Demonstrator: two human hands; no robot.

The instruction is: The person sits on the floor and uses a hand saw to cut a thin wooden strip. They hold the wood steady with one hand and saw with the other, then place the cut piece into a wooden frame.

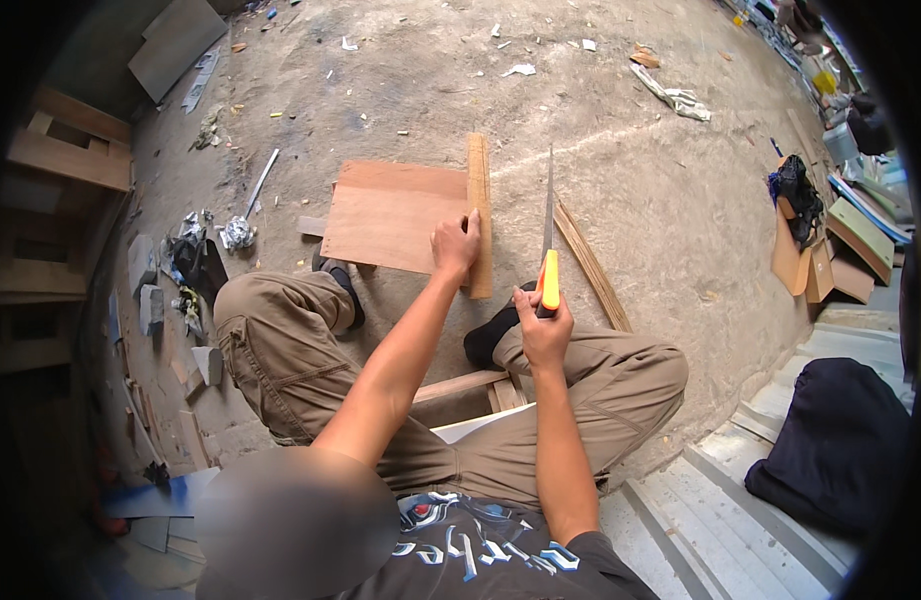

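A reddish-brown plywood panel point(395, 215) lies in front of me, with a narrow wooden strip point(478, 170) along its right edge. My left hand point(456, 245) is closed over the lower part of this strip, thumb pointing away from me. To the right, my right hand point(544, 330) grips a handsaw by its yellow and black handle. The saw's thin blade point(550, 200) points away from me, upright in the view and apart from the strip. Beyond the saw, a long split wooden slat point(592, 265) lies on the ground. Fingers partly cover the handle.
My bent legs flank the work, with wood pieces point(460, 385) between them. Wooden frames point(50, 200) stand at left, near concrete blocks point(150, 310) and crumpled foil point(237, 233). At right are leaning boards point(850, 240), a dark bag point(830, 440) and corrugated metal sheeting point(710, 500). Scraps litter the dirt floor.
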